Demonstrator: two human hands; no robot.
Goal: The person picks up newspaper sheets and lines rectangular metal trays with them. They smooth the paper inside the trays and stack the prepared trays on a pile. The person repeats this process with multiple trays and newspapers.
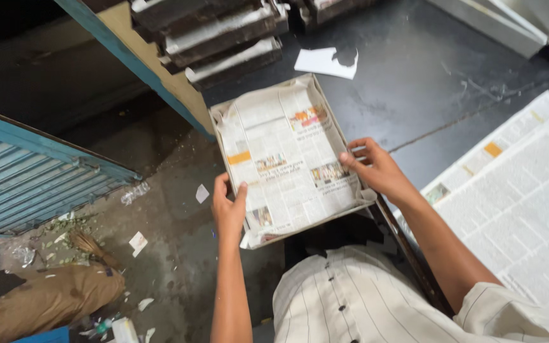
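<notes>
The near end of the shallow tray (285, 155) and its front lip are partly hidden behind the person's striped shirt (351, 298), and the sheet of newspaper lining (287, 159) covers the tray's floor so its own material cannot be made out. The tray lies at the corner of the dark desk (427, 82), its near left part sticking out past the edge over the ground. The left hand (229, 206) holds the tray's near left rim, thumb over the paper and fingers curled below out of sight, so the grip is closed on the tray. The right hand (373, 168) rests on the right rim, fingertips pressing the paper's edge against the wall; that grip is also closed on the tray's side.

A spread of open newspapers (522, 190) on the right runs off the frame. At the top a stack of dark trays (223, 32) is cut off, and a torn white scrap (325, 62) lies just beyond the lined tray. Pale boards at the top right are only partly seen.

Below left, the concrete floor (160, 209) is dirty, littered with paper bits. A blue corrugated panel (33, 178) leans at left, and a brown sack (52, 298) lies near it, its contents unclear
</notes>
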